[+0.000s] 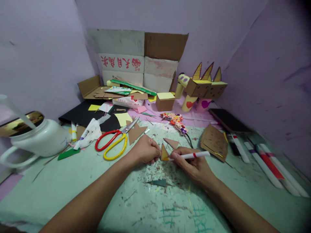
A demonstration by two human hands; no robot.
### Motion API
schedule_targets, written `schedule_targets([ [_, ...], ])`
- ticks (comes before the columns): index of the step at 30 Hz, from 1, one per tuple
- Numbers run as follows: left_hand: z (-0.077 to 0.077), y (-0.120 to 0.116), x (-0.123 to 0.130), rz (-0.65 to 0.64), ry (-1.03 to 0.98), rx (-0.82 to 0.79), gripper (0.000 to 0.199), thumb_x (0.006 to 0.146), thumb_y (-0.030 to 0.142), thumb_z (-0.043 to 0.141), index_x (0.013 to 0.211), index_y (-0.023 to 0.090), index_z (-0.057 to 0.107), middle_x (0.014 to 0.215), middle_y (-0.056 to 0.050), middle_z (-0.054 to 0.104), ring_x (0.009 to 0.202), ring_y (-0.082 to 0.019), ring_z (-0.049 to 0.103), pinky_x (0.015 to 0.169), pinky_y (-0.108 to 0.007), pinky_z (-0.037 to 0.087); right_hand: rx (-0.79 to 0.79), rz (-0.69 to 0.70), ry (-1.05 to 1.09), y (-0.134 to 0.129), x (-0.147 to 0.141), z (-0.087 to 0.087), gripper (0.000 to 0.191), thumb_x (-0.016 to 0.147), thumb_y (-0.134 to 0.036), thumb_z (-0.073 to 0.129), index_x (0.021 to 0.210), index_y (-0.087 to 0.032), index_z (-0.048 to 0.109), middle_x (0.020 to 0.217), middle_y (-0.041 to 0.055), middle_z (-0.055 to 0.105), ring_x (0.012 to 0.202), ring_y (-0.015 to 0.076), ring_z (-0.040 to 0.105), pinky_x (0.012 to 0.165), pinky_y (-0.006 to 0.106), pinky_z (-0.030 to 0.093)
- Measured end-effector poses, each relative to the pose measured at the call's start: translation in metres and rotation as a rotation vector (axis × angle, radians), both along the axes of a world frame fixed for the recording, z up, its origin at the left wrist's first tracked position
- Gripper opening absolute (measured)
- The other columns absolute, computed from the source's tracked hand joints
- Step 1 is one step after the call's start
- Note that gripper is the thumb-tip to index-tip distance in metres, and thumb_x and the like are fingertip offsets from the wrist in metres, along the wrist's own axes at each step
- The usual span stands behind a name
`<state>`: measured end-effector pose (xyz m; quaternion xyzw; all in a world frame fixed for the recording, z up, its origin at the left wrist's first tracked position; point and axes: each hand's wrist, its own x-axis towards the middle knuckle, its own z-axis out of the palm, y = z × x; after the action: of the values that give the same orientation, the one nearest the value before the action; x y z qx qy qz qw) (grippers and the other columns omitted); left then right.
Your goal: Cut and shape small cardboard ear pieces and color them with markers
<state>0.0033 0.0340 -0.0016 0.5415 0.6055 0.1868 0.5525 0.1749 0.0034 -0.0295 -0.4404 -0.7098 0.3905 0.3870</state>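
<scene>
A small cardboard triangle (164,152), part yellow, stands point up between my two hands. My left hand (147,149) is closed, its pinched fingers at the triangle's left edge. In my right hand (190,163) is a white marker (198,155) with a red band, held like a pen. The marker's tip end meets the lower right of the triangle, where a darker orange patch shows. Just behind lies another cardboard triangle (171,143), flat on the table. A dark green pointed scrap (159,183) lies in front of my hands.
Open scissors (119,137) with red and yellow handles lie left, beside cut cardboard (136,131). A floral-covered glue gun (175,122) is behind my hands. Cardboard animal figures (200,87) stand at back right, several markers (264,165) at right. A white pot (39,137) stands far left.
</scene>
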Motion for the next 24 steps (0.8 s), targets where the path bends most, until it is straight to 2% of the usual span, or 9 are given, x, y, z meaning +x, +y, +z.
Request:
schedule_targets([
  [5,0.0003,-0.0004,0.0002,0.003,0.005,-0.005,0.017,0.059,0.004,0.047,0.050,0.012,0.058,0.037,0.003,0.047,0.032,-0.008,0.043,0.031,-0.017,0.032,-0.025,0.024,0.007,0.0004,-0.0004,0.0002,0.027,0.083,-0.033,0.052,0.067,-0.015,0.062,0.053,0.0003,0.052,0.049,0.0110,0.044,0.045,0.023,0.033],
  [11,-0.0018,-0.0002,0.0000,0.003,-0.006,-0.001,0.016,0.059,0.005,0.047,0.049,0.012,0.057,0.038,0.003,0.048,0.031,-0.007,0.043,0.031,-0.017,0.032,-0.002,-0.083,0.074,0.0019,0.0031,-0.0073,0.025,0.083,-0.036,0.054,0.071,-0.016,0.064,0.060,0.0017,0.058,0.054,0.0125,0.049,0.048,0.023,0.037],
  [21,-0.0023,-0.0006,-0.0001,0.011,-0.001,0.007,0.016,0.058,0.004,0.047,0.050,0.012,0.058,0.037,0.003,0.048,0.031,-0.007,0.042,0.031,-0.017,0.031,-0.054,0.018,0.024,0.0013,-0.0010,-0.0001,0.028,0.083,-0.036,0.053,0.068,-0.015,0.063,0.051,-0.0007,0.051,0.047,0.0105,0.043,0.043,0.022,0.032],
  [24,-0.0022,-0.0004,0.0000,0.008,0.002,0.001,0.015,0.058,0.005,0.047,0.050,0.012,0.057,0.038,0.003,0.048,0.032,-0.008,0.043,0.032,-0.017,0.032,-0.029,-0.041,0.049,0.0013,0.0013,-0.0040,0.027,0.083,-0.036,0.053,0.068,-0.015,0.063,0.053,0.0003,0.054,0.048,0.0113,0.045,0.044,0.023,0.034],
])
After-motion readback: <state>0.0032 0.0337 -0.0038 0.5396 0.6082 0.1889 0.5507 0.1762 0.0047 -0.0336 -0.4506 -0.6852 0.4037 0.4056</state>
